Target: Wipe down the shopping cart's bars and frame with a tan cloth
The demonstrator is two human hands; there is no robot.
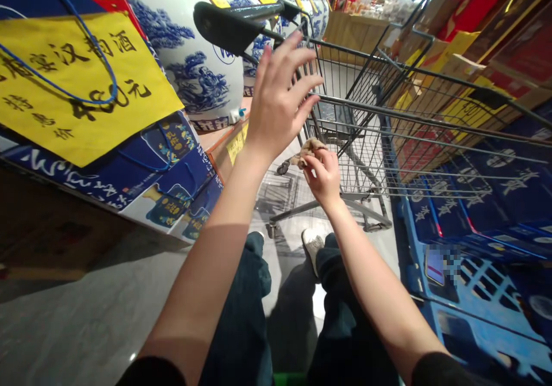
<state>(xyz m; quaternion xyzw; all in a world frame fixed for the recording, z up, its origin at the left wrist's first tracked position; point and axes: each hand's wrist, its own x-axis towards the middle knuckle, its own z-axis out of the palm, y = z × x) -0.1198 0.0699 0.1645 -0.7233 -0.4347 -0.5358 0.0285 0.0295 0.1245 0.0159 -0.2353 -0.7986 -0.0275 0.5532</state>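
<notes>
A dark wire shopping cart (345, 101) stands in front of me, its black handle bar (254, 12) at the near upper left. My left hand (282, 92) is raised beside the handle with fingers spread, and it holds nothing. Lower and to the right, my right hand (323, 173) pinches a crumpled brownish cloth (309, 150) between thumb and fingers, close to the cart's near end. Whether the cloth touches the wire cannot be made out.
At left, blue-and-white porcelain jars (194, 58) stand behind blue boxes and a yellow price sign (86, 81). Blue cartons (474, 196) are stacked at right. A phone (434, 266) lies near a light-blue plastic pallet (491, 288). A cart wheel (271, 230) is near my feet.
</notes>
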